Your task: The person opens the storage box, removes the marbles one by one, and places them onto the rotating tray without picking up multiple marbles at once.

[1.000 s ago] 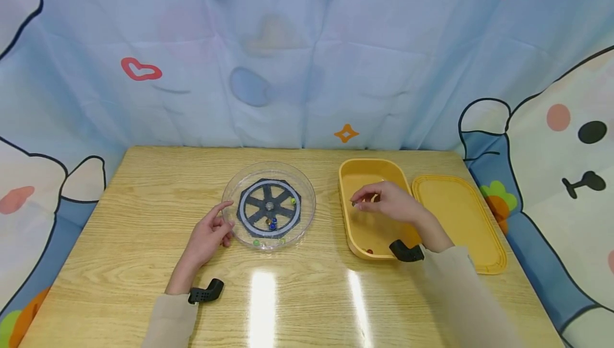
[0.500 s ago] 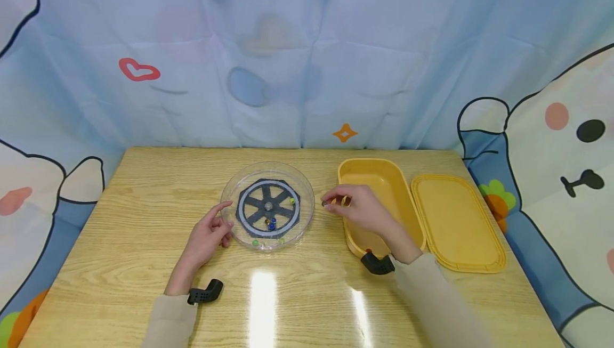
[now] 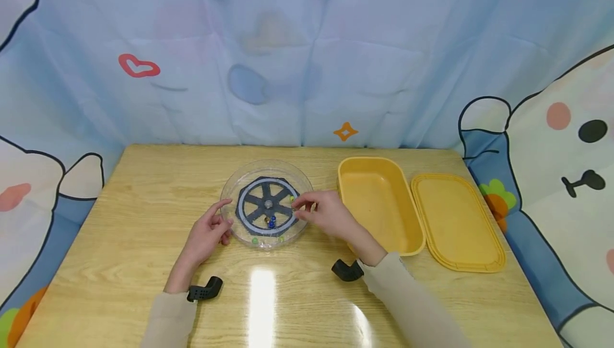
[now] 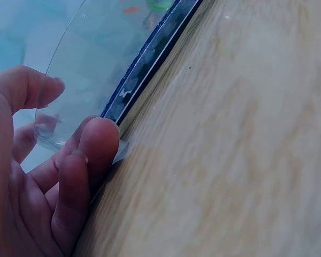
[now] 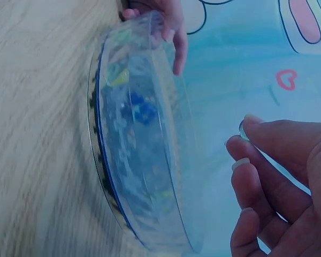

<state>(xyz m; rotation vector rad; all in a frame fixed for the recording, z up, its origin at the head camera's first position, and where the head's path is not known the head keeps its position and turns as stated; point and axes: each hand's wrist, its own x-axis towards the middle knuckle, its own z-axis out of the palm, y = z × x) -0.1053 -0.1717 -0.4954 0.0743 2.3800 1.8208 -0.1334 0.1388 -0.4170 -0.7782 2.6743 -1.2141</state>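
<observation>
A clear round dish (image 3: pixel 266 162) with a dark six-spoked wheel pattern (image 3: pixel 252 211) at its bottom sits left of centre. Inside lie several marbles: blue ones (image 3: pixel 272 224) beside an amber one, and green ones, including a green marble (image 3: pixel 255 241) near the front wall. My left hand (image 3: pixel 203 237) holds the dish's left edge, index finger over the rim and other fingertips low on the outer wall. Above the dish's right side, my right hand (image 3: pixel 328 215) pinches a small glass marble (image 5: pixel 242 130) between thumb and index finger; its other fingers curl loosely.
A yellow tub (image 3: pixel 379 193) stands right of the dish, its near left corner covered by the right forearm. Beside it a flat yellow lid (image 3: pixel 462 223) lies on the wooden table (image 3: pixel 110 241). A printed curtain (image 3: pixel 288 71) hangs behind the table.
From over the yellow tub, my right hand has moved left with the pinched marble to above the dish's right side. The left hand has stayed at the dish's edge.
</observation>
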